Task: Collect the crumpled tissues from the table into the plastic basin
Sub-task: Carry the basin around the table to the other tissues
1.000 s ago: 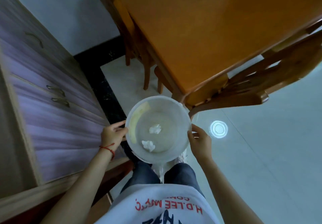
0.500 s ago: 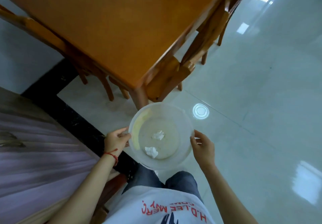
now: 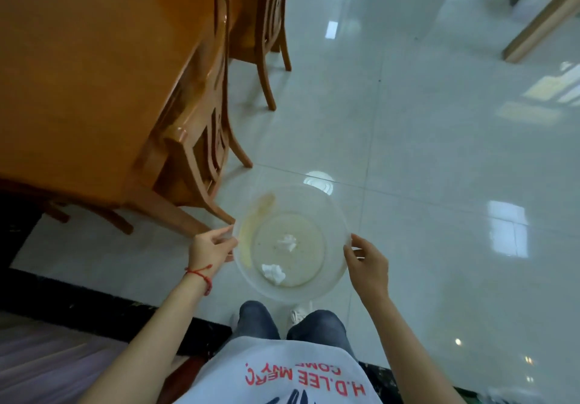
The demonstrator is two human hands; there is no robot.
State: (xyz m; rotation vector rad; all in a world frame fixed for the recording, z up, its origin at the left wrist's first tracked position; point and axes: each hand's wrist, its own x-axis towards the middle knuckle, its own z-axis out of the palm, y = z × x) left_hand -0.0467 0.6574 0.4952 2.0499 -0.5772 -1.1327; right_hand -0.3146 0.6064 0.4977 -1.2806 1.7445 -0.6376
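I hold a clear round plastic basin (image 3: 326, 215) level in front of my body, above the floor. My left hand (image 3: 211, 248) grips its left rim and my right hand (image 3: 365, 262) grips its right rim. Two crumpled white tissues lie on the basin's bottom: one tissue (image 3: 287, 242) near the middle and a second tissue (image 3: 273, 273) nearer to me. The orange wooden table (image 3: 78, 74) fills the upper left, and its visible top bears no tissues.
Two wooden chairs (image 3: 201, 140) stand tucked along the table's right side, one chair leg ending close to my left hand. A glossy white tiled floor (image 3: 439, 184) spreads to the right. A purple cabinet (image 3: 37, 363) is at my lower left. More wooden furniture (image 3: 539, 17) stands far right.
My view has swung right, away from the cabinet, so the table has shifted to the left and open floor fills the right. Both hands keep the basin with its two tissues.
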